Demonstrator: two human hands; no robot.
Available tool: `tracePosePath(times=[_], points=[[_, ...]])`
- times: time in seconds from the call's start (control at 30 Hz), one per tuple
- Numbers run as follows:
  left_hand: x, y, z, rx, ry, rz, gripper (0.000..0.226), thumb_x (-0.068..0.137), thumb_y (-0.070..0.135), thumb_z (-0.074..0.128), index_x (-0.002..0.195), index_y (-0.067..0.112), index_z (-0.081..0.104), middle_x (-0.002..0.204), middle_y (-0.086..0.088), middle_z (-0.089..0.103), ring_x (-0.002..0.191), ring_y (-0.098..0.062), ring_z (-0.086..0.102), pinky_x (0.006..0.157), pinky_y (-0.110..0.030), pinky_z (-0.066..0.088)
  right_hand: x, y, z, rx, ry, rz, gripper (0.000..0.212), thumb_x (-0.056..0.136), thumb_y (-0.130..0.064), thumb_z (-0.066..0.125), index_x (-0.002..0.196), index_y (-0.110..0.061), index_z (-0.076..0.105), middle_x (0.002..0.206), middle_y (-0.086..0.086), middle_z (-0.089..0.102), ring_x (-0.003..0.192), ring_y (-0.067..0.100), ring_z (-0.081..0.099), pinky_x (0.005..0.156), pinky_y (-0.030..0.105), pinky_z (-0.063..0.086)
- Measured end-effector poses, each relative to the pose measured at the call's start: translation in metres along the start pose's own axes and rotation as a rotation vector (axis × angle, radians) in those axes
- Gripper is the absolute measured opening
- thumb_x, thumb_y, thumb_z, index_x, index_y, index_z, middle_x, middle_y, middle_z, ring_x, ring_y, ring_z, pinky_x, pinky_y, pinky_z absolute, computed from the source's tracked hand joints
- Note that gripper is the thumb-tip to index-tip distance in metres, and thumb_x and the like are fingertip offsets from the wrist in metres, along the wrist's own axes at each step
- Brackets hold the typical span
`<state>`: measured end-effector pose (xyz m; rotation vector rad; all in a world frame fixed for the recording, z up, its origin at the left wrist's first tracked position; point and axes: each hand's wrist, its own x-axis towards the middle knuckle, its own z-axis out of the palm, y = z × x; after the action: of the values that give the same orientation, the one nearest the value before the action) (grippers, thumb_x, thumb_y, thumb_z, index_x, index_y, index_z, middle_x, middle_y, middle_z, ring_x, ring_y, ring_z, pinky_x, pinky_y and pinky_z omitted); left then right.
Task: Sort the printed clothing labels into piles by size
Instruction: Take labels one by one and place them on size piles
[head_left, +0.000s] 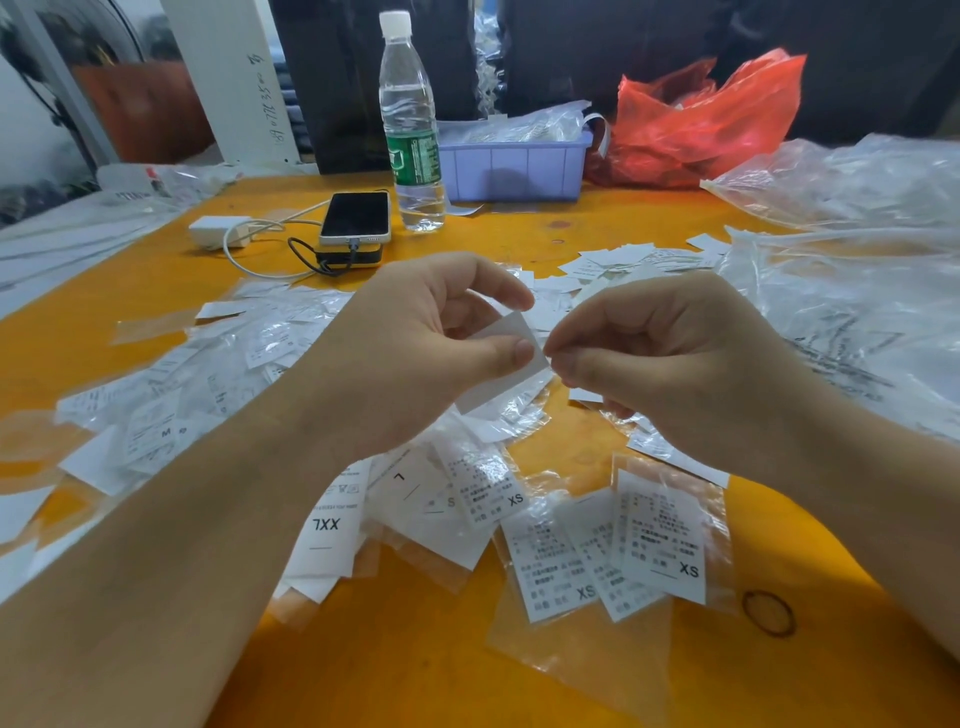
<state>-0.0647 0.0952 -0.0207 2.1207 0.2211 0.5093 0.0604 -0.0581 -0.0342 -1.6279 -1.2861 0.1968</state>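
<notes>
Label sits between my two hands above the middle of the worktop, blank side toward me, so I cannot read its size. My left hand pinches it between thumb and forefinger; my right hand nips its right edge with curled fingers. Its long axis runs slantwise, lower end toward me. The XS pile lies below my right hand, the XXL label below my left, so whichever size it turns out to be decides which hand carries it down.

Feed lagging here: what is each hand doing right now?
Left hand: pinches a white label.
Right hand: fingertips pinch the same label's edge.
</notes>
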Motion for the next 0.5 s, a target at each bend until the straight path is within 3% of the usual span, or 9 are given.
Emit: tracePosePath(times=[0.13, 0.23, 0.33, 0.5], points=[[-0.0002, -0.0005, 0.001, 0.002, -0.018, -0.002, 0.024, 0.079, 0.021, 0.077, 0.099, 0.028, 0.066, 0.081, 0.005, 0.075, 0.076, -0.012, 0.072, 0.072, -0.028, 0.059, -0.0006, 0.0014, 0.0009, 0.052, -0.032, 0.0, 0.009, 0.083, -0.011, 0.069, 0.082, -0.017, 0.076, 0.066, 0.007, 0.067, 0.057, 0.035, 0.057, 0.051, 0.043, 0.048], [-0.0001, -0.001, 0.0012, 0.01, -0.029, -0.01, 0.025, 0.078, 0.026, 0.076, 0.101, 0.027, 0.066, 0.082, 0.004, 0.075, 0.077, -0.014, 0.072, 0.072, -0.029, 0.059, -0.0017, 0.0033, 0.0008, 0.062, -0.076, 0.03, 0.009, 0.083, -0.011, 0.071, 0.083, -0.019, 0.075, 0.063, 0.0, 0.066, 0.052, 0.024, 0.055, 0.05, 0.037, 0.048], [0.0002, -0.0015, 0.0016, 0.026, -0.032, -0.022, 0.025, 0.079, 0.026, 0.076, 0.102, 0.028, 0.066, 0.082, 0.004, 0.075, 0.076, -0.012, 0.071, 0.07, -0.027, 0.059, -0.0016, 0.0041, -0.0008, 0.076, -0.124, 0.055, 0.009, 0.085, -0.009, 0.071, 0.087, -0.018, 0.073, 0.065, 0.006, 0.066, 0.051, 0.013, 0.055, 0.049, 0.026, 0.047], [0.0002, -0.0013, 0.0011, 0.041, -0.014, -0.038, 0.023, 0.081, 0.024, 0.075, 0.101, 0.029, 0.065, 0.082, 0.007, 0.075, 0.076, -0.01, 0.071, 0.067, -0.025, 0.058, -0.0029, 0.0019, -0.0015, 0.091, -0.168, 0.066, 0.013, 0.086, -0.008, 0.071, 0.093, -0.018, 0.072, 0.065, 0.012, 0.065, 0.051, 0.011, 0.054, 0.05, 0.022, 0.045]])
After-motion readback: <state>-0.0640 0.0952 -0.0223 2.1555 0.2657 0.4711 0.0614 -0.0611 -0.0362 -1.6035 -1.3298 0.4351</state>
